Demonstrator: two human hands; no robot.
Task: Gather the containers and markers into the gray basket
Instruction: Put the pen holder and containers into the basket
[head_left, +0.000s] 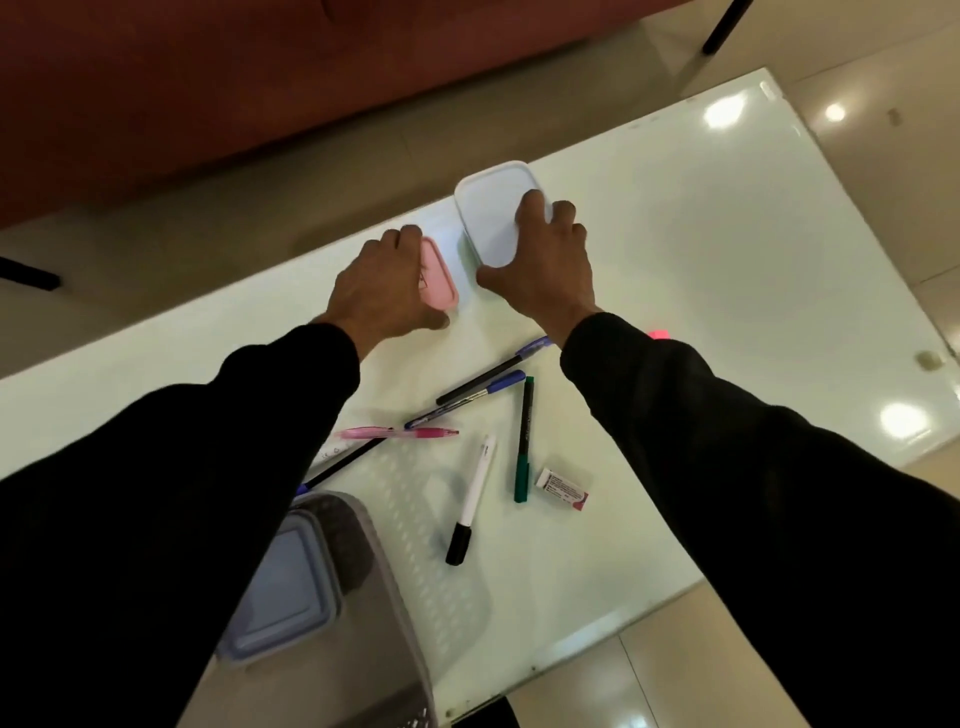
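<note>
Glossy pale green glass tabletop (701, 270) over shiny cream floor tiles; ceiling lights mirrored in both. Nearest, at lower left edge: gray perforated plastic basket (363, 571), cut off by frame bottom and partly behind the left black sleeve. Inside it one pale blue square lidded container (285, 592), left part hidden by sleeve.

Just right of basket: white marker with black cap (471, 500), then green marker (523, 441), then small white-and-maroon eraser (563, 489). Beyond basket: pink pen (400, 432), black pen with blue tip (343, 461) half under the sleeve, blue-capped pen (467, 397), black pen with purple cap (493, 370). Six pens/markers loose on the glass, one eraser. Tiny neon pink thing (657, 334) peeking past the right sleeve, cannot identify.

Farther from basket: left hand (379, 286) curled over small pink lidded container (439, 275), gripping it; most of container hidden. Right hand (545, 260) clamped on white rectangular lidded container (496, 213), thumb at near end, fingers over far side. Both containers on the glass, well away from basket. Three containers total.

Beyond the table: dark red sofa (260, 78), black furniture leg (727, 26) at top right, another dark leg at left edge.
</note>
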